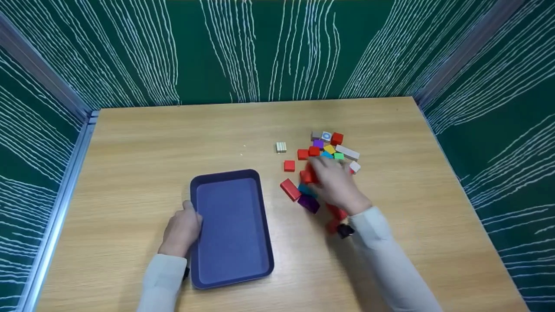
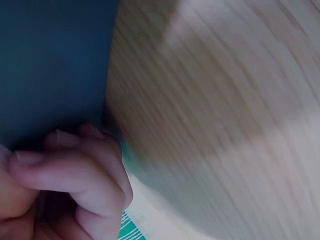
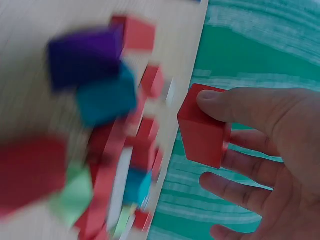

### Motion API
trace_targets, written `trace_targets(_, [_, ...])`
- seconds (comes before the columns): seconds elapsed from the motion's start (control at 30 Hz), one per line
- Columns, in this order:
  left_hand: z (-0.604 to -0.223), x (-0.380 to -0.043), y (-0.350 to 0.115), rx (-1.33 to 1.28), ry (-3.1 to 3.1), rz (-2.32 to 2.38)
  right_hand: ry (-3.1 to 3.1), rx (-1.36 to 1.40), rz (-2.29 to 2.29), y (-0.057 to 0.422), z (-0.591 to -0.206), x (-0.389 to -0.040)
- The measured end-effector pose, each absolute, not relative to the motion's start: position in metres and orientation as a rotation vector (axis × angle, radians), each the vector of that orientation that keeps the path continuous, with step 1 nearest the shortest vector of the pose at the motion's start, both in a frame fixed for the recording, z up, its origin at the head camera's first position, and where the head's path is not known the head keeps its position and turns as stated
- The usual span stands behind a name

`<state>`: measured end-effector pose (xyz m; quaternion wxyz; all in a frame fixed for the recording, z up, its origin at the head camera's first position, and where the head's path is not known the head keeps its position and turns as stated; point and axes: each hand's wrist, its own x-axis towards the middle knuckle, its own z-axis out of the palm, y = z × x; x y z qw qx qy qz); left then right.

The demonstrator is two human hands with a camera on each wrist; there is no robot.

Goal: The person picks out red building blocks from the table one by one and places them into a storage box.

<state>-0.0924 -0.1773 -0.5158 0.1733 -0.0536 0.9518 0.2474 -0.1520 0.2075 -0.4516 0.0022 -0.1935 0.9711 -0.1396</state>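
My left hand (image 1: pixel 181 229) grips the left rim of a dark blue rectangular tray (image 1: pixel 232 234), its thumb along the edge. Curled fingers (image 2: pixel 95 170) lie against the tray's dark side (image 2: pixel 55 65) in the left wrist view. Over the pile of coloured blocks, my right hand (image 1: pixel 338 184) pinches a red block (image 3: pixel 202 130) between thumb and fingers, above the table. Around it lie a red oblong block (image 1: pixel 290 190), a purple block (image 1: pixel 308 203) and a blue block (image 3: pixel 107 97). The hand and sleeve hide part of the pile.
At the pile's far side are a purple cube (image 1: pixel 318 143), a yellow block (image 1: pixel 329 149) and a long white block (image 1: pixel 347 152). A striped pale block (image 1: pixel 281 147) lies apart to the left. Green walls (image 1: pixel 269 52) with white lines border the wooden table (image 1: pixel 143 151).
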Motion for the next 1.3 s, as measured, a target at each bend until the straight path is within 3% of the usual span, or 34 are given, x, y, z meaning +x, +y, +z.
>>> trace_targets(0.27, [-0.521, -0.092, -0.176, -0.144, 2.703, 0.719, 3.021, -0.824, -0.389, 0.148, -0.457, -0.152])
trace_targets(0.57, [-0.522, -0.09, -0.178, -0.157, 2.719, 0.725, 2.952, -0.885, -0.397, 0.105, -0.463, -0.148])
trace_targets(1.3, [-0.519, -0.09, -0.178, -0.143, 2.75, 0.778, 2.94, -1.027, -0.227, 0.078, -0.498, -0.146])
